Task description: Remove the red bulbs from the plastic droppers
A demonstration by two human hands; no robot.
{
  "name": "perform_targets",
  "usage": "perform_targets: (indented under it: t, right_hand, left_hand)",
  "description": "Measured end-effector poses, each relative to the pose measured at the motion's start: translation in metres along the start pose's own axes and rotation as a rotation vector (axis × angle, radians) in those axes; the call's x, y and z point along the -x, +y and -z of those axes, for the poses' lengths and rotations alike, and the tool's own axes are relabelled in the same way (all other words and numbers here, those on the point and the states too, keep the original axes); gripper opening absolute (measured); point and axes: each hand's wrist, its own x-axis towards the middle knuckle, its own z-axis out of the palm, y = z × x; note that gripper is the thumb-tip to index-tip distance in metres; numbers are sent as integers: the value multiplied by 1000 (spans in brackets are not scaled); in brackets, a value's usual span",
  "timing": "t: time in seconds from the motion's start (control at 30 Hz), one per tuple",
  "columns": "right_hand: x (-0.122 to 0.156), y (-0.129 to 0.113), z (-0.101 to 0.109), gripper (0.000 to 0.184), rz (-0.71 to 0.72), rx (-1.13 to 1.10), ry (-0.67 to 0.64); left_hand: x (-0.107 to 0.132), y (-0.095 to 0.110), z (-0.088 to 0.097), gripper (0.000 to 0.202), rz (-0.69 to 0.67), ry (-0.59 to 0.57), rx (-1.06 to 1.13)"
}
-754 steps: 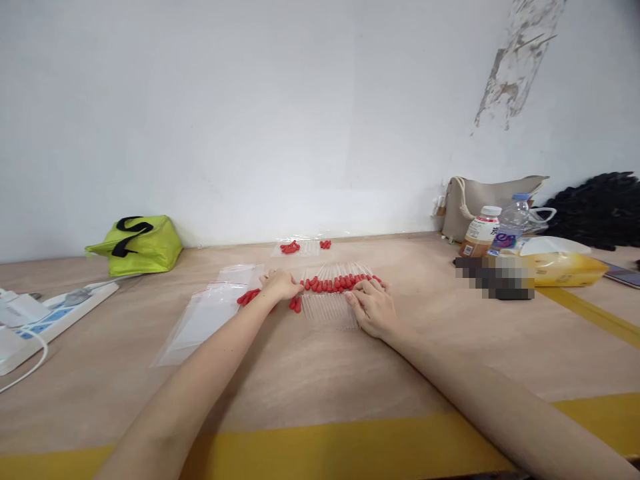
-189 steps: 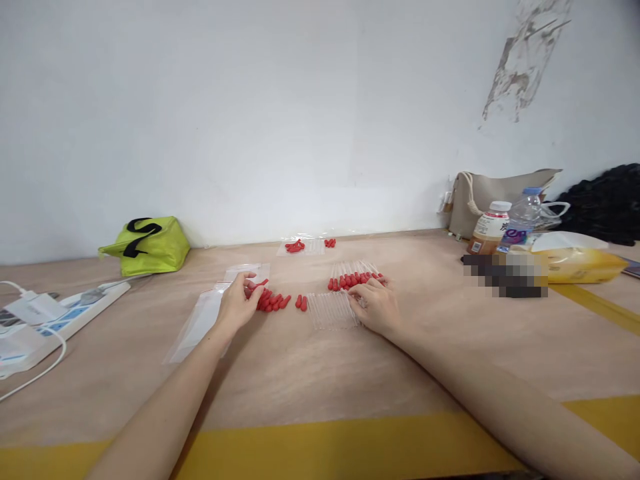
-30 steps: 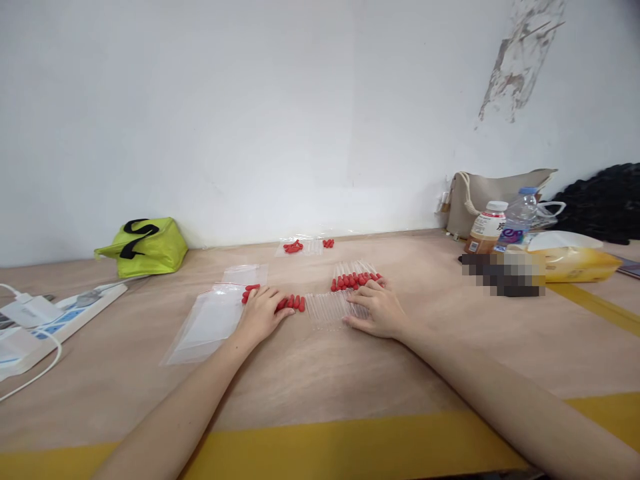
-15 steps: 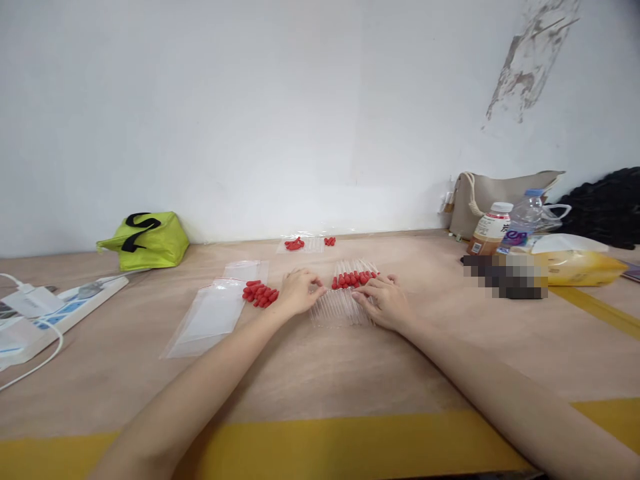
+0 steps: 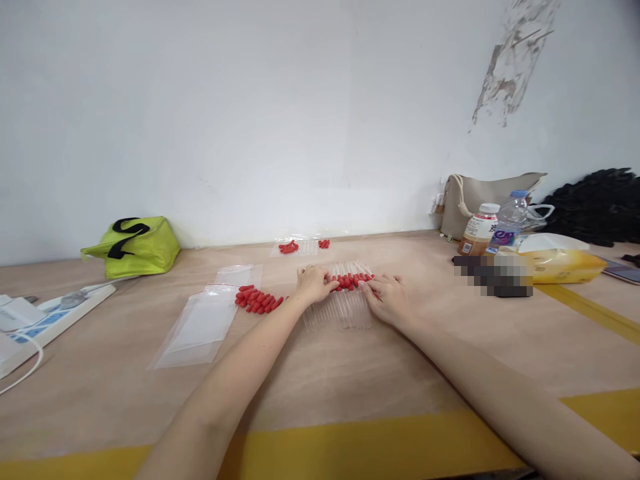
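A row of clear thin tubes (image 5: 340, 312) lies flat on the wooden table (image 5: 320, 373), and several at the far end carry red caps (image 5: 353, 280). My left hand (image 5: 313, 283) is curled at the left end of the capped row, pinching a red cap. On the right side of the row, my right hand (image 5: 389, 299) has its fingers bent and its fingertips pressed onto a tube beside the caps. A loose pile of red caps (image 5: 257, 300) lies just left of my left hand.
Clear zip bags (image 5: 200, 327) lie left of the pile. A small bag with red caps (image 5: 295, 247) is near the wall. A green bag (image 5: 133, 245) and power strip (image 5: 45, 320) are far left. Two bottles (image 5: 477, 230), a beige bag (image 5: 480, 197) and a yellow pack (image 5: 565, 265) are right.
My left hand left the loose red caps and moved right to the row of tubes, where it now pinches at the caps. My right hand stayed on the tubes.
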Motion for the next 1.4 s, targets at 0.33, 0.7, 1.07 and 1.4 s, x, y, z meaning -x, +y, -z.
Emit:
perform_targets:
  t: [0.33,0.7,1.07,1.4]
  right_hand:
    - [2,-8,-1,36,177,-165,96]
    - [10,-30,-3,26,514,-143,-46]
    - [15,-44,-4,21,516,-147,-14]
    - [16,-41,-5,17,566,-144,-15]
  left_hand:
    - [75,-23,43,16,-8,167,32]
    - [106,-30,39,14,-158,168,93]
    - [103,-16,38,32,-283,76,36]
    - [102,-12,35,17,-314,138,35]
